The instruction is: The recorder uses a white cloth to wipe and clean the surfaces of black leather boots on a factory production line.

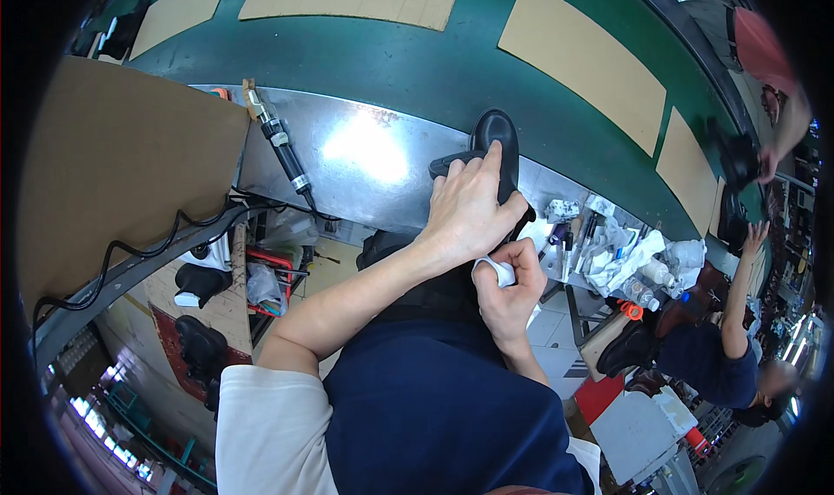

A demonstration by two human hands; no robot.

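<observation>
A black shoe (498, 128) with a smooth, shiny toe lies at the edge of the metal worktop (395, 195), its toe pointing away from me. My left hand (473, 201) grips it from above; the index finger stretches along the toe and the other fingers curl over its left side. Another dark piece (445, 163) shows under those fingers, but I cannot tell if it belongs to the same shoe. Close to my body, my right hand (511, 291) pinches a small wad of white cloth or tissue (501, 272). Much of the shoe is covered by my left hand.
Beyond the worktop runs a green belt (347, 56) with cardboard sheets (586, 65). A black and silver corded power tool (282, 143) lies left, beside a large brown board (130, 182). Crumpled white wrappings (630, 260) and bottles clutter the right. Two other people work at right, one holding a black shoe (738, 160).
</observation>
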